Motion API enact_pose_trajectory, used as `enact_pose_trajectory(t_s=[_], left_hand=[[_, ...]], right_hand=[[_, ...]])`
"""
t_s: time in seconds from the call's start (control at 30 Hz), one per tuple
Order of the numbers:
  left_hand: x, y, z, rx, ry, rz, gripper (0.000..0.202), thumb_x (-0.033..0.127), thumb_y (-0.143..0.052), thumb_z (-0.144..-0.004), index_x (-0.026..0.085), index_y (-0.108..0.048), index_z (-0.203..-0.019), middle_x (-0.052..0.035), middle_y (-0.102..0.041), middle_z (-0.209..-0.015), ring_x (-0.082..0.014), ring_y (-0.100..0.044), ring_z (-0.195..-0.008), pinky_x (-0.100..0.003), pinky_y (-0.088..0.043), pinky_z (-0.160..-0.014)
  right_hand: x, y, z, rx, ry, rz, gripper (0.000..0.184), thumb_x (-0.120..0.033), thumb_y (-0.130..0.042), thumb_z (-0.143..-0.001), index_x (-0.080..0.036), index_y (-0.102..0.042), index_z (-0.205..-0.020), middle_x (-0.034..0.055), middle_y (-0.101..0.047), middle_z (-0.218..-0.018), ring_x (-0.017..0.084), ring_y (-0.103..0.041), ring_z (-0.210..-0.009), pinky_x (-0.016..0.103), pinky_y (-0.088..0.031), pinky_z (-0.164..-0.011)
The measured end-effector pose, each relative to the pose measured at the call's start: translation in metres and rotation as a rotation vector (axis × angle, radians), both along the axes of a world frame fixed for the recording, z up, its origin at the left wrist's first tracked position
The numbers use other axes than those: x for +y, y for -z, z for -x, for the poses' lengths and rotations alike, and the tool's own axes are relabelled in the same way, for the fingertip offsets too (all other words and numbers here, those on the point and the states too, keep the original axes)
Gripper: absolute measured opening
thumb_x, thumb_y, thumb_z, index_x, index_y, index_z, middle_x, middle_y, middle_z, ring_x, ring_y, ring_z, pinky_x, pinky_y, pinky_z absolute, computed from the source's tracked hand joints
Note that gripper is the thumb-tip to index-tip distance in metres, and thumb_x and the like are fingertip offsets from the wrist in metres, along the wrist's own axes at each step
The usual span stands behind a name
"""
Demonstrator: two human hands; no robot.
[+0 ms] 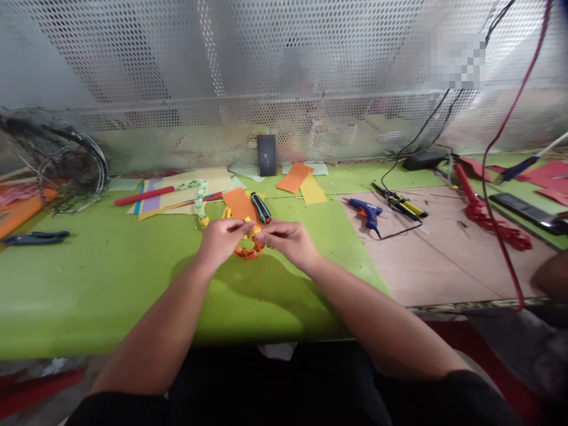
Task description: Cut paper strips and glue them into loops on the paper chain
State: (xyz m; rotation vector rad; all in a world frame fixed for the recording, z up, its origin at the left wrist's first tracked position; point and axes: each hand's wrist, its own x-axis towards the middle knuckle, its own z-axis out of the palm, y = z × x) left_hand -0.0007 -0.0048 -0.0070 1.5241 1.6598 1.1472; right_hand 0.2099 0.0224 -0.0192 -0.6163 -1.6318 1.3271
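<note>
Head view: left hand [220,241] and right hand [291,241], fingertips pinched together, held the orange-and-yellow folded-paper chain [251,254] between them, presumably for steady control; a teal-and-black utility knife [260,207] lay at its twelve o'clock.

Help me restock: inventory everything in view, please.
Paper chain: one, orange and yellow, in hands
Folded strip: one, pale green, left
Utility knife: one, teal and black, beyond hands
Sheets: several, mixed colours, rear
Stick: one, red, left
Pliers: one, dark, far left
Wire coil: one, dark, left
Phone-like slab: one, black, rear
Glue gun: one, blue, on board
Tools: count unclear, yellow and black, on board
Crinkled strip: one, red, right
Flat device: one, black, right
Cables: several, black and red, right
Mesh: one, grey, rear
Table: one, green, centre
Board: one, pale brown, right
Left hand, right hand: one each, on chain
Sleeves: two, black, bottom
</note>
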Motion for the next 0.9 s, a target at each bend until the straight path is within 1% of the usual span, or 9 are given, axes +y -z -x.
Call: enact_pose_trajectory(t_s=[0.07, 0.1, 0.23, 0.37, 0.47, 0.53, 0.6, 0.77, 0.9], left_hand=[[0.0, 0.001, 0.0, -0.036, 0.022, -0.008, 0.038, 0.059, -0.087, -0.081, 0.024, -0.089, -0.093, -0.0027, -0.084, -0.09, -0.0214, -0.072, -0.081, -0.03, -0.05, -0.074], [0.0, 0.002, -0.001, -0.052, 0.027, -0.011, 0.037, 0.058, -0.087, -0.082, 0.023, -0.089, -0.092, -0.0023, -0.083, -0.089, -0.0208, -0.071, -0.081, -0.029, -0.049, -0.073], [-0.002, -0.001, -0.003, -0.053, 0.009, -0.065, 0.033, 0.054, -0.086, -0.085, 0.022, -0.085, -0.082, 0.0003, -0.078, -0.077, -0.0167, -0.065, -0.071, -0.027, -0.047, -0.068], [-0.006, -0.003, -0.007, 0.029, 0.037, -0.217, 0.028, 0.046, -0.083, -0.09, 0.02, -0.082, -0.079, 0.001, -0.074, -0.073, -0.015, -0.062, -0.069, -0.027, -0.046, -0.066], [-0.006, -0.001, -0.01, 0.112, 0.08, -0.347, 0.021, 0.038, -0.079, -0.094, 0.02, -0.084, -0.082, -0.0011, -0.079, -0.082, -0.0161, -0.067, -0.074, -0.027, -0.05, -0.07], [-0.005, 0.001, -0.01, 0.14, 0.098, -0.404, 0.015, 0.033, -0.078, -0.094, 0.021, -0.086, -0.088, -0.0026, -0.083, -0.09, -0.0174, -0.072, -0.078, -0.028, -0.054, -0.073], [-0.004, 0.003, -0.01, 0.175, 0.111, -0.455, 0.012, 0.029, -0.077, -0.094, 0.022, -0.087, -0.091, -0.0034, -0.084, -0.092, -0.0182, -0.075, -0.079, -0.029, -0.057, -0.075], [-0.003, 0.005, -0.008, 0.35, 0.175, -0.552, 0.018, 0.018, -0.069, -0.097, 0.024, -0.087, -0.094, -0.0047, -0.085, -0.095, -0.0175, -0.077, -0.082, -0.028, -0.059, -0.078], [-0.003, 0.006, -0.007, 0.445, 0.218, -0.577, 0.021, 0.02, -0.067, -0.1, 0.024, -0.087, -0.103, -0.0068, -0.085, -0.101, -0.0188, -0.079, -0.086, -0.029, -0.059, -0.08]], right_hand=[[-0.002, -0.001, 0.003, 0.093, -0.001, 0.187, 0.032, -0.05, -0.093, -0.08, -0.021, -0.083, -0.087, 0.0016, -0.07, -0.079, 0.014, -0.058, -0.067, 0.031, -0.048, -0.067], [-0.004, -0.001, 0.003, 0.101, -0.017, 0.234, 0.033, -0.051, -0.094, -0.078, -0.021, -0.082, -0.086, 0.001, -0.07, -0.077, 0.014, -0.057, -0.066, 0.031, -0.047, -0.066], [-0.005, -0.001, 0.005, 0.02, -0.049, 0.283, 0.029, -0.046, -0.09, -0.079, -0.02, -0.08, -0.082, -0.0007, -0.067, -0.072, 0.012, -0.052, -0.063, 0.028, -0.042, -0.063], [-0.003, 0.002, 0.007, 0.054, -0.015, 0.38, 0.022, -0.04, -0.083, -0.078, -0.02, -0.074, -0.076, -0.004, -0.06, -0.063, 0.011, -0.05, -0.055, 0.027, -0.038, -0.057], [-0.003, 0.0, 0.009, 0.088, 0.005, 0.431, 0.026, -0.042, -0.086, -0.075, -0.02, -0.072, -0.074, -0.0041, -0.06, -0.062, 0.01, -0.049, -0.052, 0.027, -0.038, -0.055], [-0.004, -0.002, 0.01, 0.106, 0.031, 0.455, 0.032, -0.046, -0.091, -0.071, -0.02, -0.074, -0.076, -0.0027, -0.063, -0.065, 0.01, -0.049, -0.053, 0.028, -0.038, -0.055], [-0.004, -0.004, 0.011, 0.112, 0.053, 0.476, 0.037, -0.049, -0.095, -0.067, -0.019, -0.076, -0.077, -0.002, -0.065, -0.066, 0.01, -0.048, -0.053, 0.028, -0.038, -0.054], [0.001, 0.0, 0.01, 0.07, 0.021, 0.552, 0.037, -0.045, -0.096, -0.065, -0.019, -0.071, -0.069, -0.0043, -0.056, -0.055, 0.01, -0.045, -0.049, 0.028, -0.036, -0.051], [0.004, 0.003, 0.009, 0.035, -0.002, 0.601, 0.033, -0.041, -0.091, -0.068, -0.019, -0.067, -0.065, -0.0057, -0.05, -0.05, 0.01, -0.041, -0.047, 0.027, -0.034, -0.049]])
